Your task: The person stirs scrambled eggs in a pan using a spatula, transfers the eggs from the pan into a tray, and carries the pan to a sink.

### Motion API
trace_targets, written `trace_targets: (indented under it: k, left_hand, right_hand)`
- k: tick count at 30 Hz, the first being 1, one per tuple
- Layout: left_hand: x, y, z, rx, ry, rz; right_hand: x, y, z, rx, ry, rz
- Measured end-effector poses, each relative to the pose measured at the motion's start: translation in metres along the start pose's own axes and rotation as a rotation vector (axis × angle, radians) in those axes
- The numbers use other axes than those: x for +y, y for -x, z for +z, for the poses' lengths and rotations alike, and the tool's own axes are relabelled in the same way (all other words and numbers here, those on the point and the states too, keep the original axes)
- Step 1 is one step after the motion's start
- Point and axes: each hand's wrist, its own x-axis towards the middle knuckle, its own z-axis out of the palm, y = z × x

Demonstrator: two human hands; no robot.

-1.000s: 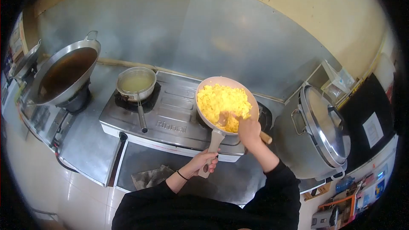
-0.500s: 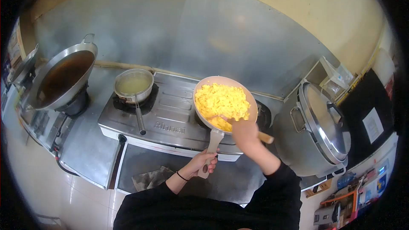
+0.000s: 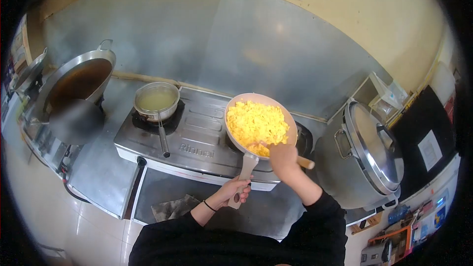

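Note:
A light-coloured frying pan (image 3: 291,118) full of yellow scrambled egg (image 3: 256,122) sits over the right side of the stove. Its pale handle (image 3: 247,166) is wrapped by the fingers of my left hand (image 3: 233,192), which wears a dark band at the wrist. My right hand (image 3: 284,161) is closed on a wooden utensil (image 3: 305,162) at the pan's lower right rim. The utensil's wooden end sticks out to the right of the hand, and its other end reaches into the egg, mostly hidden.
On the stove (image 3: 197,135), a small pot (image 3: 157,101) of pale liquid stands at the left. Further left is a wok (image 3: 81,81) of brown liquid, with a dark blurred shape before it. A large lidded pot (image 3: 332,162) stands right. A cloth (image 3: 173,209) lies in front.
My right hand has shifted slightly down with the wooden utensil, and the egg near it has been pushed about. A dark blurred shape now covers part of the wok's front. The view has tilted slightly.

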Motion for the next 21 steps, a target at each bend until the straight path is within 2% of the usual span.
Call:
trace_targets:
  k: [2, 5, 7, 9, 11, 13, 15, 16, 18, 21]
  left_hand:
    - [-0.001, -0.001, 0.0, -0.007, 0.014, -0.001]
    - [-0.005, -0.003, -0.005, -0.023, 0.058, 0.012]
    - [-0.004, -0.001, -0.002, -0.009, 0.022, 0.009]
    - [0.0, -0.002, -0.002, -0.01, 0.004, 0.019]
    - [-0.003, -0.002, -0.003, -0.02, 0.015, 0.012]
    - [-0.004, -0.002, -0.004, -0.026, 0.032, 0.013]
    - [-0.004, -0.003, -0.005, -0.029, 0.036, 0.019]
    - [-0.004, -0.003, -0.005, -0.029, 0.021, 0.014]
    - [-0.004, -0.003, -0.005, -0.025, -0.002, 0.003]
    - [-0.002, -0.003, -0.004, -0.022, 0.001, 0.008]
  right_hand:
    - [-0.012, -0.01, 0.03, 0.071, 0.038, 0.053]
    - [0.016, -0.037, 0.053, 0.062, -0.011, 0.081]
    - [0.052, -0.045, 0.043, -0.04, -0.034, 0.102]
    - [0.069, -0.027, 0.004, -0.062, -0.088, 0.184]
    - [0.073, 0.0, -0.047, -0.069, -0.102, 0.234]
    - [0.072, 0.008, -0.056, -0.141, -0.075, 0.238]
    - [0.064, 0.016, -0.046, -0.22, 0.013, 0.185]
    - [0.058, 0.018, -0.024, -0.162, 0.027, 0.088]
    - [0.026, 0.006, 0.004, -0.196, 0.096, 0.159]
    - [0.025, -0.021, 0.051, -0.029, 0.003, 0.254]
